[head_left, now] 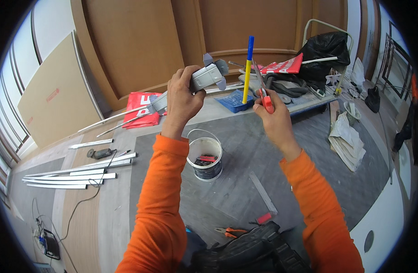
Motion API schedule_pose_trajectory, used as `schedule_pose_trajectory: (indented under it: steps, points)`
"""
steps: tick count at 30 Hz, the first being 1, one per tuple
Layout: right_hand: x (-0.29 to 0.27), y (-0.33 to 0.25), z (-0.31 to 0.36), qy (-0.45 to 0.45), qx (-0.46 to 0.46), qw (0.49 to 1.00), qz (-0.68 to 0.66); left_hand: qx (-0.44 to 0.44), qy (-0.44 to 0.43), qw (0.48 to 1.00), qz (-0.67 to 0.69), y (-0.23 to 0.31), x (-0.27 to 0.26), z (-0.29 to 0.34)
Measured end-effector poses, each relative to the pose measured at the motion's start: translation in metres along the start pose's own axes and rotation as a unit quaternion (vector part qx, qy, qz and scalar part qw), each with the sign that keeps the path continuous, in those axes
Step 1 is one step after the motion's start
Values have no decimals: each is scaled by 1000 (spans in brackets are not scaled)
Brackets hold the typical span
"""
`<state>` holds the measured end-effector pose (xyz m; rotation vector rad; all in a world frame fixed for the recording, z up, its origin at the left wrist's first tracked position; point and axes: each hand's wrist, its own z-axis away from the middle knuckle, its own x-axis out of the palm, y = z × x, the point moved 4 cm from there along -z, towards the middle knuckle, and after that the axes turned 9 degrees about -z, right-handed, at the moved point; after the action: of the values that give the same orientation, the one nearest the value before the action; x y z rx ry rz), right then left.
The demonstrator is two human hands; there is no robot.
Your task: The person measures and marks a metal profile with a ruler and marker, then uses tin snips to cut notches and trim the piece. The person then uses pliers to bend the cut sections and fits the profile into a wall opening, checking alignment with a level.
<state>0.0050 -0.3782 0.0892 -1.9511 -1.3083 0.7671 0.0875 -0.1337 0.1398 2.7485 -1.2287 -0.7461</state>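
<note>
My left hand [185, 93] is closed around a galvanised metal channel [206, 77], raised in front of me. The channel's near-right end has its cut flaps bent outward, and its other end runs down behind my wrist. My right hand [276, 119] grips red-handled metal snips [266, 100], their blades pointing up and slightly left. A gap separates the snips from the channel. Below and between my hands stands a white bucket [205, 148] with dark small pieces and a red item inside. Near my lap lie orange-handled pliers [231, 232].
A try square [263, 194] with a red handle lies on the dark floor. Metal strips [77, 175] and an angle grinder [101, 154] with a cord are on the left. A blue dustpan [235, 101] with a blue-yellow handle and a loaded trolley [316, 103] stand ahead.
</note>
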Motion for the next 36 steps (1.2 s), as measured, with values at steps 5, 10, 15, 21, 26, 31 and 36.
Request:
schedule_pose_trajectory:
  steps: [5,10,15,21,26,31,36]
  points:
    - [-12,3,-6,9,-24,999,46,33,-3,999,-27,6,0,-1]
    - [-11,9,-5,-24,28,999,28,13,-45,995,-87,18,1,-3]
    - [-3,15,-1,-60,64,995,-36,26,-61,993,-95,30,1,-2]
    - [-6,16,-1,-71,73,995,-5,51,-86,990,-98,38,0,-2]
    - [-10,2,0,-47,63,994,81,69,-87,986,-124,35,1,-1]
    - [-13,14,-5,-2,48,994,98,8,-75,994,80,15,-1,-6]
    - [-8,-11,-2,13,-27,992,121,5,-97,991,96,22,5,-1]
